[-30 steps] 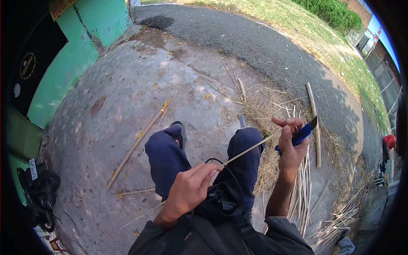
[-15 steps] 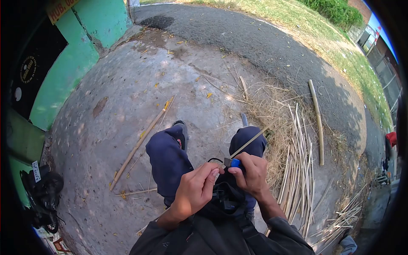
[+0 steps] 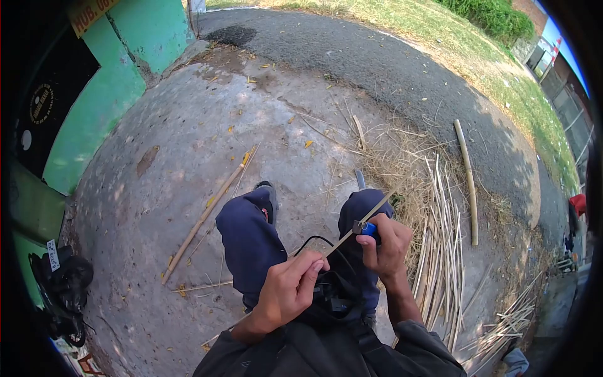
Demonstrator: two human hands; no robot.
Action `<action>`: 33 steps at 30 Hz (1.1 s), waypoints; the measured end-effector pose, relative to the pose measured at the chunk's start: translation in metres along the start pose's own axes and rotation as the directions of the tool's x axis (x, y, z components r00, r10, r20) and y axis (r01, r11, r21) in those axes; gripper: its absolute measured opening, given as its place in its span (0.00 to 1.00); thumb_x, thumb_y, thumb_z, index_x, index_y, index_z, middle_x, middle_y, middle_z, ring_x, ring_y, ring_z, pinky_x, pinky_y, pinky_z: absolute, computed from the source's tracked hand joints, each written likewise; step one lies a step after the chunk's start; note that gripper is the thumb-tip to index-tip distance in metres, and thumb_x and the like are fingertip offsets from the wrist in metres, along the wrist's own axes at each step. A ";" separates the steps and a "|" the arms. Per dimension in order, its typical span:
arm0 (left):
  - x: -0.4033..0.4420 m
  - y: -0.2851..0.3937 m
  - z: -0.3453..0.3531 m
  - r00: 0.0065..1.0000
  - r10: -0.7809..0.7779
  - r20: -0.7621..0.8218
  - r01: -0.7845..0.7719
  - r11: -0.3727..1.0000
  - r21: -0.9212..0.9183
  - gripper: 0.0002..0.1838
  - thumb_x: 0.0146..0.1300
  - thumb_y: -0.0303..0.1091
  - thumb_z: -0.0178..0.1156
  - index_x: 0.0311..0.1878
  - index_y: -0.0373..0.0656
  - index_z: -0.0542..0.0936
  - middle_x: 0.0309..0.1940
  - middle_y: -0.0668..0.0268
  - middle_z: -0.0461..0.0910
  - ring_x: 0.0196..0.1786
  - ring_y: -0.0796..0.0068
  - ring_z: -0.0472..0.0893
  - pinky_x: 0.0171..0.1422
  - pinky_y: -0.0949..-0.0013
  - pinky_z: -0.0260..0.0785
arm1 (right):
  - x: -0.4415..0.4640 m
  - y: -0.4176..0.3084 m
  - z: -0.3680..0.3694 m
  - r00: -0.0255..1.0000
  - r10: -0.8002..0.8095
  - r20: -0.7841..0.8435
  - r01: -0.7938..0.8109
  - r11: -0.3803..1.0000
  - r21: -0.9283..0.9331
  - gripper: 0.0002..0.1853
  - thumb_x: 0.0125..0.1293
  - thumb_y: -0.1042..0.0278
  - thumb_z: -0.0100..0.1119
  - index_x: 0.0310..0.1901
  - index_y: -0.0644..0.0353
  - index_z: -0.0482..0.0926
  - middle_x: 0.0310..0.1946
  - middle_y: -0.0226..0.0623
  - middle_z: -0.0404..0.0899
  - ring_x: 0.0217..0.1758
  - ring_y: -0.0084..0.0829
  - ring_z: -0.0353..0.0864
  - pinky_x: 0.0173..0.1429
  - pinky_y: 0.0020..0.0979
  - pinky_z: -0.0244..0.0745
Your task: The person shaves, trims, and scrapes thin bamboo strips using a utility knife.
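A thin bamboo strip [image 3: 340, 243] runs slantwise over my lap, from my left hand up past my right knee. My left hand [image 3: 290, 284] is closed, pinching the strip near its lower end between thumb and fingers. Closed around a small blue-handled tool [image 3: 370, 232] is my right hand [image 3: 391, 248]. The tool's metal end [image 3: 358, 227] touches the strip; its exact kind is unclear. A dark cord [image 3: 319, 238] loops behind the strip, near my left fingers.
Split bamboo strips [image 3: 443, 251] lie right of my knee, beside curly shavings [image 3: 402, 154]. A bamboo pole [image 3: 468, 182] lies farther right, another pole [image 3: 204, 217] left. A flat metal blade [image 3: 360, 179] shows beyond my right knee. A motorcycle [image 3: 66, 289] stands far left.
My right hand has moved right and slightly up along the strip with the blue-handled tool, away from my left hand. My left hand has shifted slightly down, still holding the strip.
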State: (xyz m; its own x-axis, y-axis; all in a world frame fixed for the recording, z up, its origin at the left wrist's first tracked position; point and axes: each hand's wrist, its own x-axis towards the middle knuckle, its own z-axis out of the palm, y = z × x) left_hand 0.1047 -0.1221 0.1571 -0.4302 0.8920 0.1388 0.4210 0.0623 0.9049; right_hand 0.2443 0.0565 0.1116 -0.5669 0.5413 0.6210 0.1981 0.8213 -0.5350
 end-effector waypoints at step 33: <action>-0.014 -0.021 -0.085 0.887 0.418 -0.197 -0.216 0.753 0.622 0.09 0.67 0.35 0.71 0.50 0.50 0.87 0.32 0.71 0.79 0.42 0.69 0.81 0.62 0.61 0.67 | -0.005 -0.015 -0.030 0.905 0.382 0.188 -0.423 0.764 0.487 0.06 0.72 0.73 0.71 0.44 0.67 0.89 0.34 0.39 0.92 0.39 0.24 0.89 0.46 0.23 0.78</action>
State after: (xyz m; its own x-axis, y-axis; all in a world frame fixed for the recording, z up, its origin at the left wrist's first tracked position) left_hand 0.0339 -0.1744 0.1703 -0.3632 0.7290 0.5803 0.9066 0.1327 0.4007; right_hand 0.2684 0.0467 0.1343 -0.5879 0.7693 0.2501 0.0015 0.3103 -0.9506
